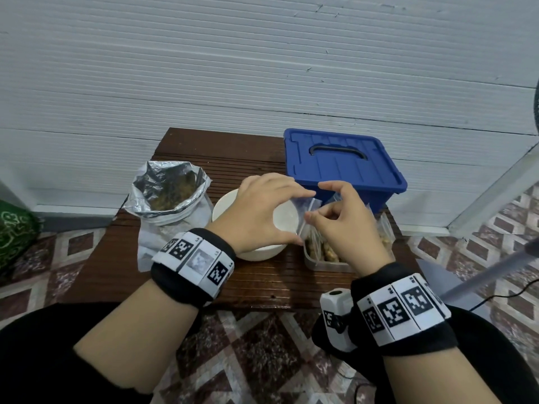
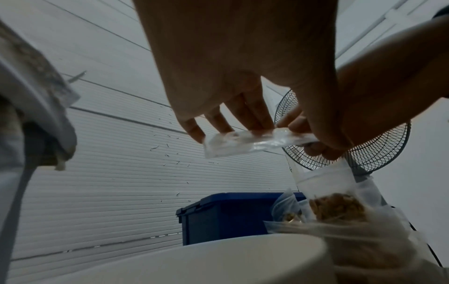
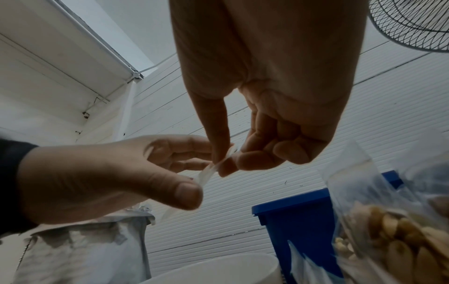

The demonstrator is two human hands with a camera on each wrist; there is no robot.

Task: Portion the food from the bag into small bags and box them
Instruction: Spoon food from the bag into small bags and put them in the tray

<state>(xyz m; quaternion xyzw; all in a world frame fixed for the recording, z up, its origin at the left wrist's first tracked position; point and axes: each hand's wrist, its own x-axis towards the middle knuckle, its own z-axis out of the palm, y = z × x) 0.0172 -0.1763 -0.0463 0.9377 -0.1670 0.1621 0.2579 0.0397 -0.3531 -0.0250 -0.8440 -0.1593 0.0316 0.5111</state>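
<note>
Fingers of both hands are pinched onto one empty small clear bag (image 1: 303,212), held up in the air right over the white bowl (image 1: 233,199), so nothing is being scooped yet. Left hand (image 1: 262,211) has its fingertips along the far edge and its thumb on the near edge, curled around the bag's left side; right hand (image 1: 341,217) pinches the right edge between thumb and index finger, with the other fingers tucked into the palm. From the left wrist view the bag's (image 2: 248,142) long axis runs pretty much left to right between the two hands, so my guess is they're about to pull the mouth apart. It looks flat and shut right now, though I can't tell where the zip strip actually sits. The big foil food bag (image 1: 169,191) stands open to the left of the bowl, so the left hand is the closer one to it, while the right hand is closer to the clear tub (image 1: 326,263) just below it. Count: one foil bag, one bowl, one empty small bag in hand, one clear tub with filled small bags (image 3: 388,230) standing in it (at least two, can't count them cleanly), one blue lidded box (image 1: 344,161) behind it with the lid on, all on one wooden table (image 1: 262,284).
</note>
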